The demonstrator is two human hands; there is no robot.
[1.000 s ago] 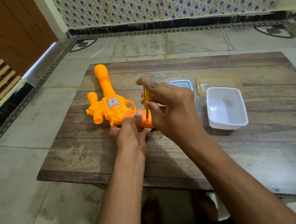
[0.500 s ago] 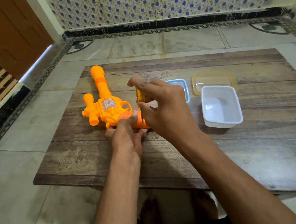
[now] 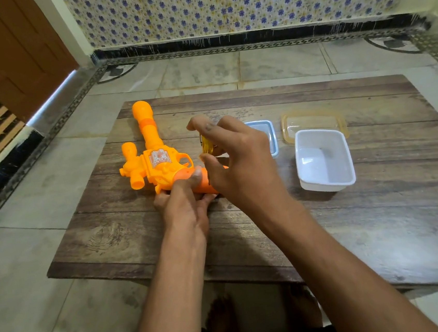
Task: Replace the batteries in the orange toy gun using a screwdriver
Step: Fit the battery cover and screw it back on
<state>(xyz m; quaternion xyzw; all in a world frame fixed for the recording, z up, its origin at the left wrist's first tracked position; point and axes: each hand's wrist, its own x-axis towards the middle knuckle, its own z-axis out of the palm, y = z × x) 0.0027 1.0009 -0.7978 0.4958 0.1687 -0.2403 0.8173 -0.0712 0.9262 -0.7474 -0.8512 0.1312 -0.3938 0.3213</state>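
The orange toy gun [image 3: 155, 161] lies flat on the low wooden table [image 3: 354, 232], barrel pointing away from me. My left hand [image 3: 184, 210] grips its handle from the near side, thumb pressed on top. My right hand [image 3: 236, 164] pinches the yellow translucent handle of a screwdriver [image 3: 207, 146] between thumb and fingers. The screwdriver stands upright over the gun's handle. Its tip is hidden behind my fingers.
A white plastic tub [image 3: 324, 159] stands to the right of my hands. Behind it lies a clear yellowish lid [image 3: 313, 122]. A small blue-rimmed container [image 3: 265, 131] sits partly behind my right hand. Tiled floor surrounds the table.
My right hand's fingers have shifted around the screwdriver handle, as in turning it. The gun and my left hand have stayed in place. The view has drifted slightly.
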